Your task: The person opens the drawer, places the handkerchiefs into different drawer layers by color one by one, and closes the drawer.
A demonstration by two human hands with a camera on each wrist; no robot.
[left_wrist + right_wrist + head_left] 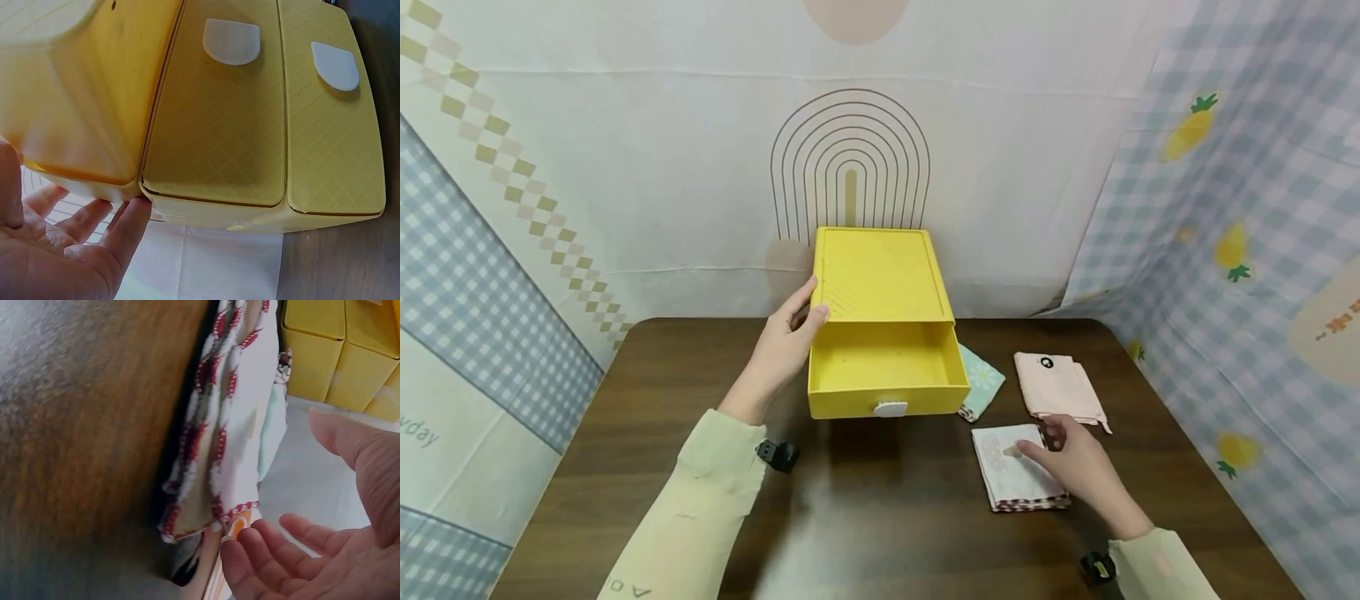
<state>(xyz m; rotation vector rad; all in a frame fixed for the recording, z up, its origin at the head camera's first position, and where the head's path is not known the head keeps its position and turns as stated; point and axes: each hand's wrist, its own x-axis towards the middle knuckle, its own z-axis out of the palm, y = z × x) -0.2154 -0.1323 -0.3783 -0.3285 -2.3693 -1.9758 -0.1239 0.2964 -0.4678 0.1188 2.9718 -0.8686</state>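
A yellow drawer cabinet [882, 271] stands at the back of the table, its top drawer [842, 403] pulled out with a bare floor inside. My left hand [781, 354] rests against the cabinet's left side, thumb by the top front edge; in the left wrist view its fingers [128, 231] lie extended along the side. On the right, my right hand [1086, 467] hovers over the right part of a folded white towel [1000, 471] with red-stitched edges. The right wrist view shows the thumb [350, 437] spread away from the relaxed fingers, with nothing between them.
A folded pink towel [1056, 383] lies behind the white one. Beside the cabinet is a folded mint-green towel [983, 379], partly hidden by the drawer. Two lower drawers with white handles [231, 42] are closed. A patterned cloth wall [700, 192] rises behind the table.
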